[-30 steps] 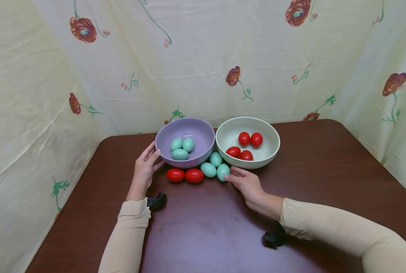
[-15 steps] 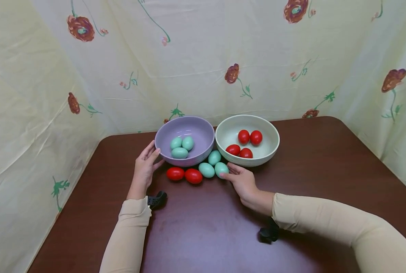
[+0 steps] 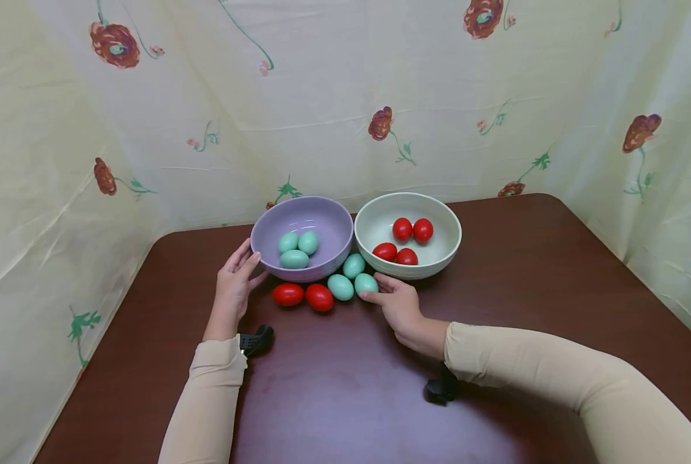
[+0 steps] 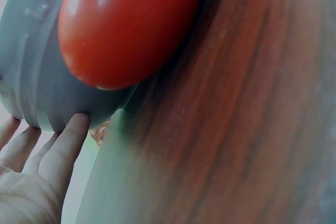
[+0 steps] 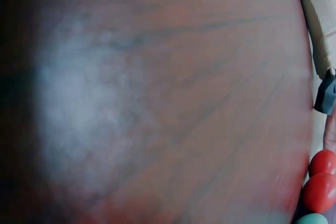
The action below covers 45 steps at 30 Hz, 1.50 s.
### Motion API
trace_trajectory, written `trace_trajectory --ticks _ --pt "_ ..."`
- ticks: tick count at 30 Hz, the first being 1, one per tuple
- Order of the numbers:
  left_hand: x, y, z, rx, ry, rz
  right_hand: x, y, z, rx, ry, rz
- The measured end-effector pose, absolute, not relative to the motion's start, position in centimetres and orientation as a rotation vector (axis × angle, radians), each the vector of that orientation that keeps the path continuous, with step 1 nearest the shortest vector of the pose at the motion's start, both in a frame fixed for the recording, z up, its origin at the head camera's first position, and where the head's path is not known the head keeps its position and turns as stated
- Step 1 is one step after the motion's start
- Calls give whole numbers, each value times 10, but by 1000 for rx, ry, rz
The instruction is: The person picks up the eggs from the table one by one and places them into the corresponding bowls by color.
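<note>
Pale flower-patterned cloth [image 3: 322, 96] behind a dark brown table [image 3: 525, 270]

The outer wall of the purple bowl [image 4: 37, 72] bears raised lettering [image 4: 42, 2]. The left wrist view shows the characters "LU"; a further character at the frame's top edge is cut off and illegible.

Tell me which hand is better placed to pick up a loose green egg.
Probably the right hand: it touches one green egg, while the left hand touches the purple bowl, red eggs between.
</note>
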<state>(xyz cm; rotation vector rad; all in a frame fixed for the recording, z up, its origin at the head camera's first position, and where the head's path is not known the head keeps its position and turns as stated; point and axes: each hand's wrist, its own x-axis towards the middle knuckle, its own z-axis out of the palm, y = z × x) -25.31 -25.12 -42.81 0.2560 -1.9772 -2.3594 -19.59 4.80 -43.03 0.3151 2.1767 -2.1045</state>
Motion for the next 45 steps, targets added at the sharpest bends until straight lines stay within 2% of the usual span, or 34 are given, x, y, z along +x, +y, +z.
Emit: trace_trajectory --ticks 10,24,45 --pt "-250 -252 -426 272 -2004 -2341 -194 57 -416 384 2161 -1980" --pt "-254 -255 -420 242 -1993 -2329 -185 55 -378 256 1888 -2141" --pt "-251 -252 -425 253 -2010 -2322 -226 30 -335 227 1805 -2208"
